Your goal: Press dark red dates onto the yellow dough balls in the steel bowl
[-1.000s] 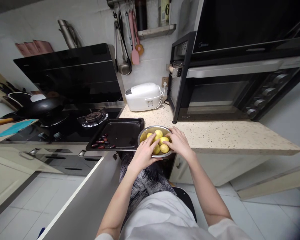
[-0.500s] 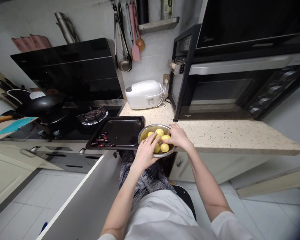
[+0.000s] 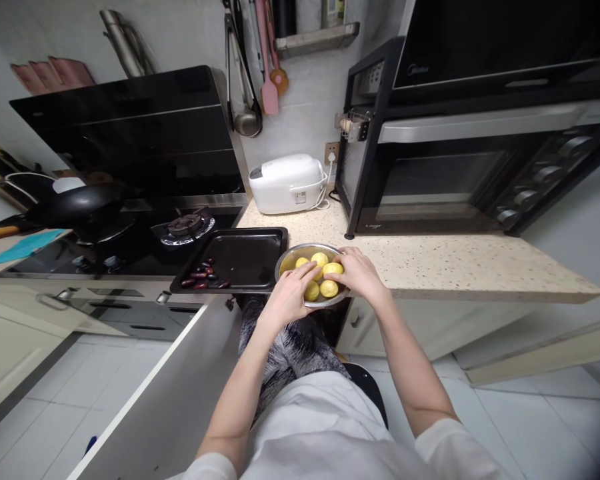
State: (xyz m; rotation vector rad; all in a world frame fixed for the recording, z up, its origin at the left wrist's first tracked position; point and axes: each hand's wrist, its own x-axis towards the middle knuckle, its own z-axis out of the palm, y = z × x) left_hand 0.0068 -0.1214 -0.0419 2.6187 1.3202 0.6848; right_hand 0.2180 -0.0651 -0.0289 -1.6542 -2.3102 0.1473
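A round metal bowl [image 3: 286, 255] sits at the counter's front edge, holding several yellow lemons [image 3: 329, 289]. From the left, my left hand [image 3: 290, 293] reaches over the bowl. Its fingers curl onto the lemons and its thumb lies by the near rim; what lies under the fingers is partly hidden. My right hand [image 3: 361, 273] is at the bowl's right side, thumb against the right-hand lemon [image 3: 333, 268] and fingers bent around it near the far rim. Left of the bowl lies a black baking tray [image 3: 247, 257] with several small dark red oblong pieces [image 3: 200, 275] in its left part.
A white rice cooker [image 3: 286, 187] stands behind the bowl. To the right is a black oven [image 3: 440, 180] in a rack. On the left are a gas stove [image 3: 187, 225] and a black wok [image 3: 80, 203]. An open cabinet door [image 3: 165, 387] juts out below the counter.
The view has shifted slightly. My right hand stays at the right-hand lemon, and my left fingers have shifted slightly over the lemons. The bowl and tray stay in place.
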